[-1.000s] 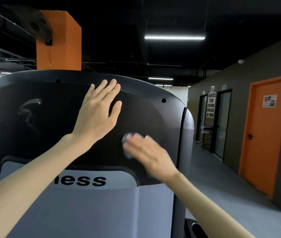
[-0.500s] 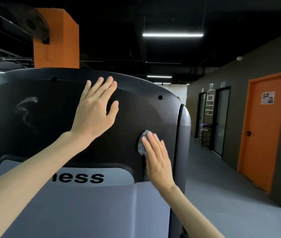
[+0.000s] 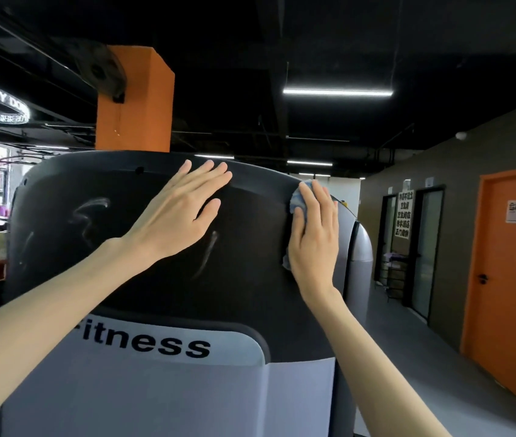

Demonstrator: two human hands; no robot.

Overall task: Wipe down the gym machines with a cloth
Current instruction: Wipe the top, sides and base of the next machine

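In the head view, the only one, the right hand (image 3: 313, 234) lies flat with its fingers together and straight, pressing a small blue-and-white cloth (image 3: 298, 200) against the dark upper shroud (image 3: 244, 279) of the gym machine; the cloth peeks out past the fingertips and again below the heel of the palm, so nothing is pinched, it is trapped between palm and panel. To the left of that hand, well apart from it, the left hand (image 3: 177, 216) rests open and empty on the same shroud, fingers spread and reaching to its curved top edge, apparently as a brace. Between the two hands runs a pale slanting smear (image 3: 206, 253), and further pale streaks (image 3: 89, 212) lie beyond the left hand's wrist, so the panel looks only partly cleaned. To do this stroke well, I judge the right palm should keep even pressure so the cloth does not slip out, work in overlapping passes from the rounded edge by its fingertips towards the left hand, and take in the smear; the left hand would then have to shift so its patch is wiped too. The cloth seems bunched lengthwise under the hand, its long axis running roughly up and down along the fingers, top end towards the shroud's upper rim. Below both forearms sits the light panel lettered "fitness" (image 3: 146, 342), whose state I cannot judge.
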